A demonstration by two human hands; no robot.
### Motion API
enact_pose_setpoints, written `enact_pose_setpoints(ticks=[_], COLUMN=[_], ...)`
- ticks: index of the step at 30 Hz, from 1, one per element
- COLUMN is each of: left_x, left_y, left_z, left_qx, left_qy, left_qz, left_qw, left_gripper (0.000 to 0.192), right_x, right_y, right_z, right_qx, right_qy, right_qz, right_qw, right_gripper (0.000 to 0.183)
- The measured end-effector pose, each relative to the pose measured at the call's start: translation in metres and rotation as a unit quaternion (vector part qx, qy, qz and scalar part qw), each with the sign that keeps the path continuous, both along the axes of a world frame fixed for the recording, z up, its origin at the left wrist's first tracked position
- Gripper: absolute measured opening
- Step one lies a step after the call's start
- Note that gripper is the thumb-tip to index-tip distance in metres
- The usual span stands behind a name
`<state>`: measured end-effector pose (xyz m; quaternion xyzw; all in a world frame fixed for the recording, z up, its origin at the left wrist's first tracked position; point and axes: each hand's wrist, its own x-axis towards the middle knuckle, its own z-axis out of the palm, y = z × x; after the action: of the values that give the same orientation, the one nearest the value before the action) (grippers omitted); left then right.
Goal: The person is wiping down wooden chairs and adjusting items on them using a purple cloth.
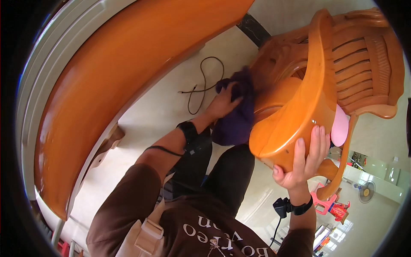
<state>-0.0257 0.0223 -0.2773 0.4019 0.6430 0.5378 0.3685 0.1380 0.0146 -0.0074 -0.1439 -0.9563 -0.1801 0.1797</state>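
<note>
My left hand point(224, 99) grips a bunched dark purple cloth point(236, 125), which hangs against the side of a carved, varnished wooden chair point(279, 61). The cloth's upper edge is blurred. On the chair's broad, curved armrest point(289, 119) lies my right hand point(305, 160), fingers spread over its rounded end and thumb at the lower edge. Slats point(353, 70) show beyond the armrest. A pink rounded object point(339, 127) is partly hidden behind the armrest, near my right fingertips.
A large curved orange wooden panel point(128, 64) with pale grey trim stands along my left. On the tiled floor lies a thin dark cable point(205, 90). Farther right are a pink plastic stool point(322, 202), a red package point(339, 210) and a fan point(366, 191).
</note>
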Motion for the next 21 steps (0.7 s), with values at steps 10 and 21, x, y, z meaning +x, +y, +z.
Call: enact_pose_setpoints(ticks=[10, 21], left_x=[-0.021, -0.036], left_y=[0.1, 0.177], left_z=[-0.12, -0.064], left_qx=[0.024, 0.071], left_qy=[0.356, 0.123], left_qz=[-0.228, -0.216], left_qw=[0.906, 0.966], left_gripper=[0.04, 0.075], right_x=[0.008, 0.009], right_y=[-0.004, 0.013], right_z=[-0.005, -0.03], right_qx=[-0.029, 0.024], right_qy=[0.011, 0.127], right_qz=[0.002, 0.068], right_qw=[1.0, 0.989], right_gripper=[0.047, 0.042])
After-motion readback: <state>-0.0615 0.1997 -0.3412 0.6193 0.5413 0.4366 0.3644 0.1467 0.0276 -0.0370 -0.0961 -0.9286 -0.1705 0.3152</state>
